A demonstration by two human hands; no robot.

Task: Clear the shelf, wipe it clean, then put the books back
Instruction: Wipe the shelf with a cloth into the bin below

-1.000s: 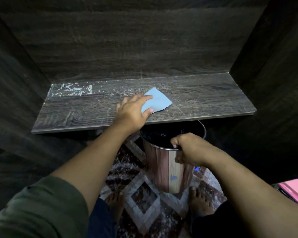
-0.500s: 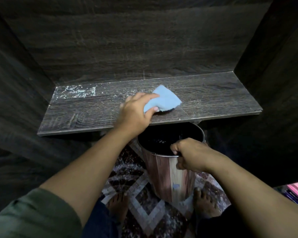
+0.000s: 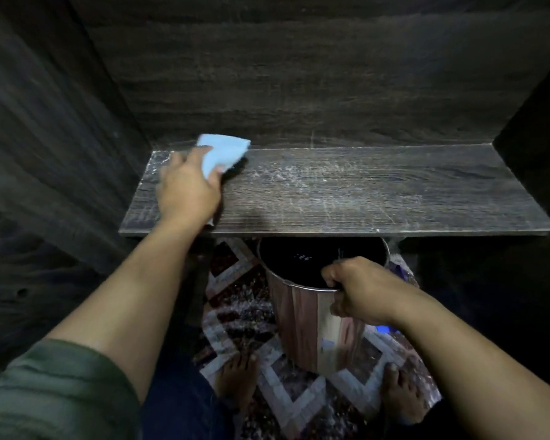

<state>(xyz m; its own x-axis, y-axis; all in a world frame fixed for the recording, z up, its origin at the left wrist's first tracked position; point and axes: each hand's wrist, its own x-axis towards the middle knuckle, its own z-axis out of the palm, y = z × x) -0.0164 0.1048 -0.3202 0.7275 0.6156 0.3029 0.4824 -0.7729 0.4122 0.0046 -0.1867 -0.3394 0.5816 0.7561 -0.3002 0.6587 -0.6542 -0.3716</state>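
Where the dark wooden shelf (image 3: 378, 188) meets its left wall, the left hand (image 3: 188, 188) presses a blue cloth (image 3: 224, 150) into the back corner, with the thumb pinching its edge. White dust streaks the shelf's middle. Below the front edge, the right hand (image 3: 362, 293) grips the rim of a metal bin (image 3: 302, 322) over a patterned rug (image 3: 235, 300).

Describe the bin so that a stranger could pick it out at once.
Start at the dark wooden shelf; just under its front edge, over the patterned rug, is the bin. It is the only round, open-topped thing there: wood-striped sides, shiny metal rim, dark inside, with the right hand gripping its rim.
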